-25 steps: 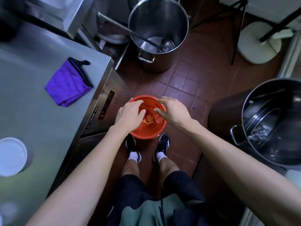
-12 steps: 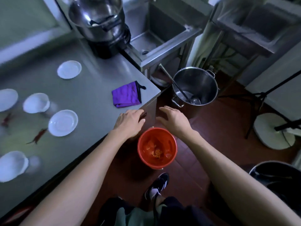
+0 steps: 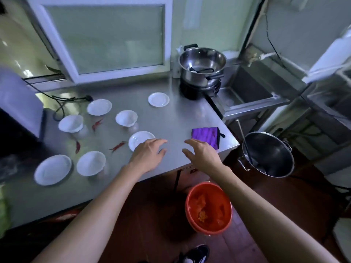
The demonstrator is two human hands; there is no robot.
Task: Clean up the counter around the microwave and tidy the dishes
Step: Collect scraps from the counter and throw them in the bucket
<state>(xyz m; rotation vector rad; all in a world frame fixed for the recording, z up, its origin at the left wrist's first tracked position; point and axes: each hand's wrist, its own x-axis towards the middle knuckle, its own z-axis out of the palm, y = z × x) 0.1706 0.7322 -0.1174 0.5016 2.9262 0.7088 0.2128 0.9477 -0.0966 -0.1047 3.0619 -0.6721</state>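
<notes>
The surface (image 3: pixel 180 118) is showing as dull grey steel, smooth and a little reflecting. On it white dishes are lying scattered, apart from each other — flat round plates at the far side (image 3: pixel 158 99), at the near left (image 3: pixel 53 170) and one (image 3: pixel 139 140) just under the left hand (image 3: pixel 147 153), and deeper bowls (image 3: pixel 126 118) with a small foot, glossy like ceramic. Thin red chillies (image 3: pixel 118 146) are lying between the dishes; this one is pointing with its long axis toward the far right. A purple cloth (image 3: pixel 206 137), folded to a rough rectangle with a black edge, is lying near the right corner, its long side running along the surface edge.

Both hands are hovering over the surface with fingers spread and relaxed, holding nothing. The right hand (image 3: pixel 202 155) is just beside the cloth — whether it is touching, I cannot tell.

On the floor a round red bucket (image 3: pixel 209 206) is standing with orange scraps inside, and a tall steel pot (image 3: pixel 269 153) is standing to the right.
</notes>
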